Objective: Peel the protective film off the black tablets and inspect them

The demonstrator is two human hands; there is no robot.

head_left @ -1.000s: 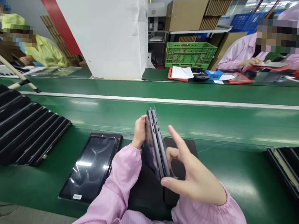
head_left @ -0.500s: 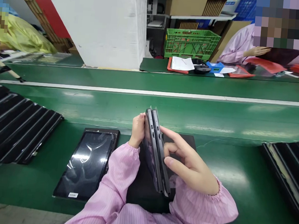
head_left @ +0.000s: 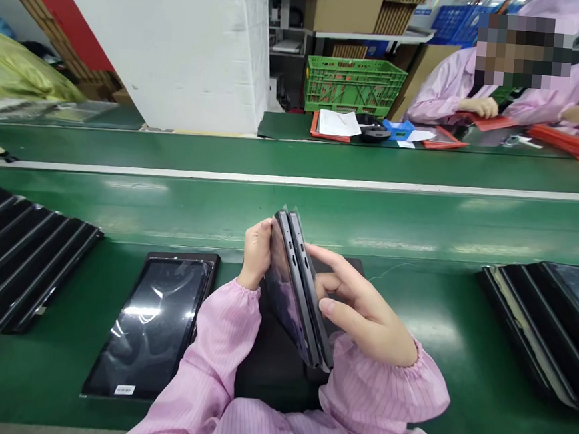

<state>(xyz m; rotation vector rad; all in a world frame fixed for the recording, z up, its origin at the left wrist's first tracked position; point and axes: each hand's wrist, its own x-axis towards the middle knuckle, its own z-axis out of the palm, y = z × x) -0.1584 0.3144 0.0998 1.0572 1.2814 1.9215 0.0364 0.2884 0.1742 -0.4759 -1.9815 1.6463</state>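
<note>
My left hand [head_left: 255,254] grips a dark grey folding laptop [head_left: 294,291], which stands tilted on edge with its side ports facing up. My right hand [head_left: 357,312] is at the laptop's right side, its fingertips resting on that edge without closing around it. The lower end of the laptop sits above a black pad [head_left: 271,383], partly hidden by my pink striped sleeves. Just left of my left hand, a black-framed tablet [head_left: 150,326] lies flat on the green belt with a small white label near its lower edge.
Stacks of black panels stand overlapped on the belt at the left [head_left: 25,263] and right [head_left: 526,322]. Beyond a white-edged rail, co-workers in pink [head_left: 450,89] handle red folders. A green plastic crate [head_left: 352,87] sits behind papers on the far bench.
My right fingers have come down from a raised position onto the laptop's edge. The whole scene has slid left in view as my head turned.
</note>
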